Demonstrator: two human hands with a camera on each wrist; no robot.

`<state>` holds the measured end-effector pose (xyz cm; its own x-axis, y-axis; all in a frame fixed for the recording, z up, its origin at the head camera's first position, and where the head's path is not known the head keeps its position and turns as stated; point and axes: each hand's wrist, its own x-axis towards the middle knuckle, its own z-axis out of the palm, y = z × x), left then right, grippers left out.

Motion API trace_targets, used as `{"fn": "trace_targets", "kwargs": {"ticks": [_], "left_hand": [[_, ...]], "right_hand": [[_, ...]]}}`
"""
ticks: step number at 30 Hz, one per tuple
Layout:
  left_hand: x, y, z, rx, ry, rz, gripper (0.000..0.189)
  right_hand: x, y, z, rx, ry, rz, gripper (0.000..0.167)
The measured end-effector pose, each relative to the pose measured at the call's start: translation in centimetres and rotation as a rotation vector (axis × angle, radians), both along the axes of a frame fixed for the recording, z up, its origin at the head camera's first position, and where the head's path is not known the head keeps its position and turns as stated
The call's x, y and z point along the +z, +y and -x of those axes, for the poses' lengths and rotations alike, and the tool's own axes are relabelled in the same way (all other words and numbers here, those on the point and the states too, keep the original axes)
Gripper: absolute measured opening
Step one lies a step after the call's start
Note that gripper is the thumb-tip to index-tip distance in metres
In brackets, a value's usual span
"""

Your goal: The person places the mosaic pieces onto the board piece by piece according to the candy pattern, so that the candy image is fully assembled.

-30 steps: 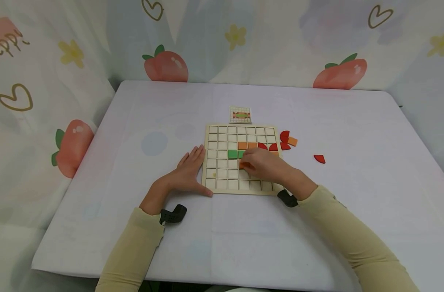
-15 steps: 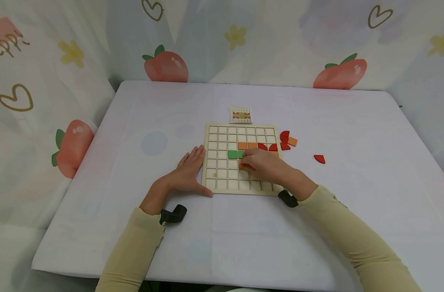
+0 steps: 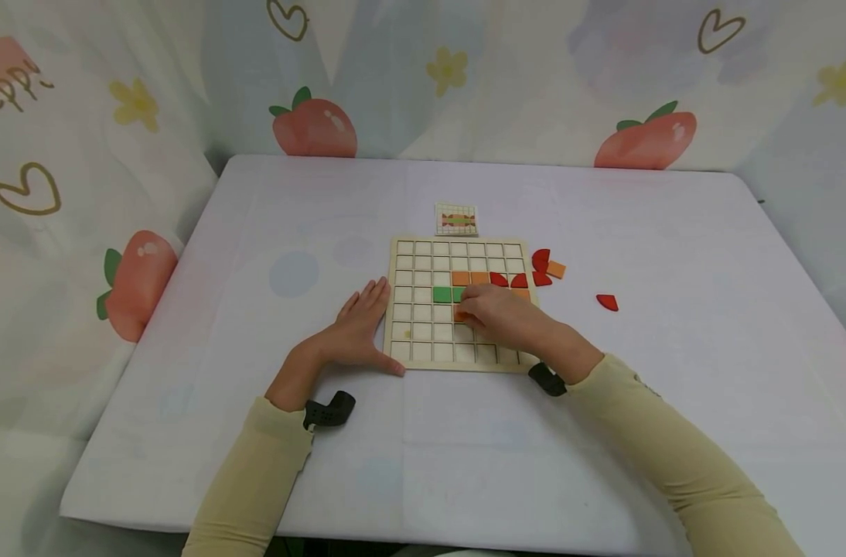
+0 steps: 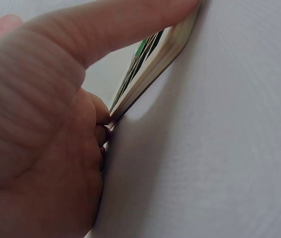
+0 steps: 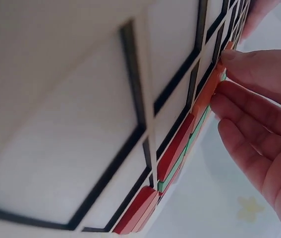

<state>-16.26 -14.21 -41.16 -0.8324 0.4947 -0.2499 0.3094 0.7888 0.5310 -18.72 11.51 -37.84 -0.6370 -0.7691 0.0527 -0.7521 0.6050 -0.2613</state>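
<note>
A wooden grid board point(image 3: 423, 352) lies on the white table. My left hand point(image 3: 353, 329) rests along its left edge with fingers spread, the thumb at the near-left corner; the left wrist view shows that thumb on the board's rim point(image 4: 152, 74). Over the middle of the grid, my right hand point(image 3: 503, 313) has curled fingers and pinches an orange square tile point(image 5: 221, 69) down at the board. Green tiles point(image 3: 442, 295), orange tiles point(image 3: 461, 278) and red quarter-circle tiles point(image 3: 520, 281) sit in the cells; the hand hides part of these rows.
A small pattern card point(image 3: 457, 220) lies just behind the board. To the right are loose pieces: several red quarter-circles point(image 3: 541, 258), an orange square point(image 3: 556, 269) and, farther out, one red quarter-circle point(image 3: 607, 302). A printed curtain point(image 3: 520, 85) stands behind the table.
</note>
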Motion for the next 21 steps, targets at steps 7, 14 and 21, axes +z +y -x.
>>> {"fn": "trace_targets", "kwargs": {"ticks": [7,14,21], "left_hand": [[0.0,0.0,0.0,-0.004,0.008,0.006,0.129],[-0.1,0.0,0.0,-0.010,0.019,0.003,0.129],[-0.2,0.0,0.0,-0.007,0.022,0.004,0.129]], "right_hand": [[0.6,1.2,0.1,-0.082,-0.069,-0.007,0.015],[1.0,3.8,0.4,-0.130,-0.047,0.036,0.018],[1.3,5.3,0.7,-0.152,-0.054,0.019,0.012]]}}
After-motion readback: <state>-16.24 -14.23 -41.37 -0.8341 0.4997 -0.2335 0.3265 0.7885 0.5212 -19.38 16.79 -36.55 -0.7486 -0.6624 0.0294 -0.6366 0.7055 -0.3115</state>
